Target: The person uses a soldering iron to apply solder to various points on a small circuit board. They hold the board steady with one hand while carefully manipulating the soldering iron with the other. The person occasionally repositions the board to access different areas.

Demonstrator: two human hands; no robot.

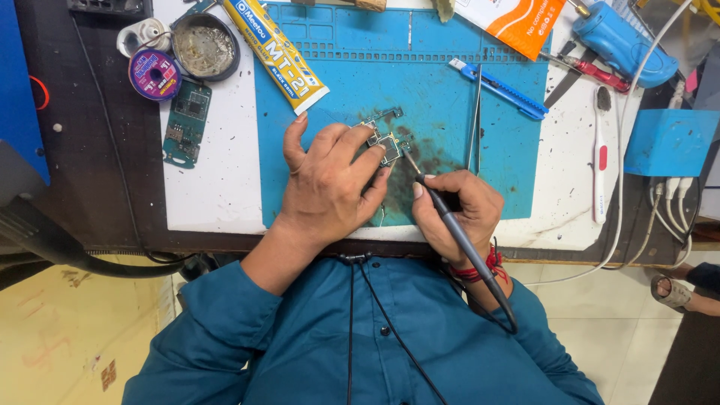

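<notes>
Cluttered table (210, 187) carries a blue mat (450, 97); left hand (330, 180) presses the small circuit board (386, 142) flat, steadying it while right hand (457, 210) grips a soldering iron (450, 225), tip on it.

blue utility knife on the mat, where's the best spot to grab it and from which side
Grip the blue utility knife around the middle of its long handle, pinching across the narrow width from above. It lies flat on the blue mat, slanted, with open mat on both long sides. The tweezers lie just below its blade end, so stay toward the lower-right end, probably easiest for the right hand.
</notes>
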